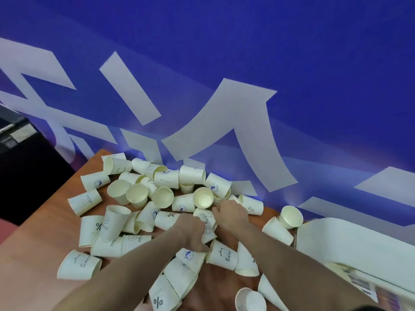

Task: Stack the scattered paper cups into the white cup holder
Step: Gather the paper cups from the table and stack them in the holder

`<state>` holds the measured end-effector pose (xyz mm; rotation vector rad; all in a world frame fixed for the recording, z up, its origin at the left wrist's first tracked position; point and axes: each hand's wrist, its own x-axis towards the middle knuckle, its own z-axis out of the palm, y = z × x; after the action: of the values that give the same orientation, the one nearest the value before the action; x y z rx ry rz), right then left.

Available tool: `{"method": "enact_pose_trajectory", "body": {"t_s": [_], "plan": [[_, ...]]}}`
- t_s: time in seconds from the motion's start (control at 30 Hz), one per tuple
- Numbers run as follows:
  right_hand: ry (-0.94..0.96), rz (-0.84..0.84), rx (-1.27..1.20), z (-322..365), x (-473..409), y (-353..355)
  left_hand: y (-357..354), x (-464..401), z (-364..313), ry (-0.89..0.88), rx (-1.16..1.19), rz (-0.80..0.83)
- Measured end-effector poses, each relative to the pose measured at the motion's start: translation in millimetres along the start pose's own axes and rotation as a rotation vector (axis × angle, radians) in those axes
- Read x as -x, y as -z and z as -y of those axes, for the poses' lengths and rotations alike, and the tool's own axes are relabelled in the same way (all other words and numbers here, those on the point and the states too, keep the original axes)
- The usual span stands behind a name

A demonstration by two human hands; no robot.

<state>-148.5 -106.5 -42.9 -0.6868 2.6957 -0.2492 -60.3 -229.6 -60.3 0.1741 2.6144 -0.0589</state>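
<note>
Mid-frame, my left hand [190, 230] and right hand [231, 215] both curl around one printed white paper cup [207, 228] in the pile; I'd seat it squarely before carrying it to the long white cup holder [350, 241], lower right.

My view is evenly and fairly brightly lit, with a cool bluish cast over the paper cups [139, 195]. Shadows under them on the wooden table [33, 261] are soft and short. Faint glare glows along the blue banner [292, 52] where it meets the table. The whole picture is slightly soft; the white cup holder [350, 241] smears at the right edge. Wide-angle distortion tilts and bends everything.
</note>
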Motion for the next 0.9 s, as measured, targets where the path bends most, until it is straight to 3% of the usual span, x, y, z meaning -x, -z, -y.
{"method": "enact_pose_trajectory", "body": {"t_s": [0.5,0.9], "plan": [[-0.223,0.104,-0.111,10,-50,-33,-11,-14,11,-0.074,0.06,-0.161],[-0.318,0.075,-0.196,17,-49,-35,-10,2,15,-0.148,0.002,-0.239]]}}
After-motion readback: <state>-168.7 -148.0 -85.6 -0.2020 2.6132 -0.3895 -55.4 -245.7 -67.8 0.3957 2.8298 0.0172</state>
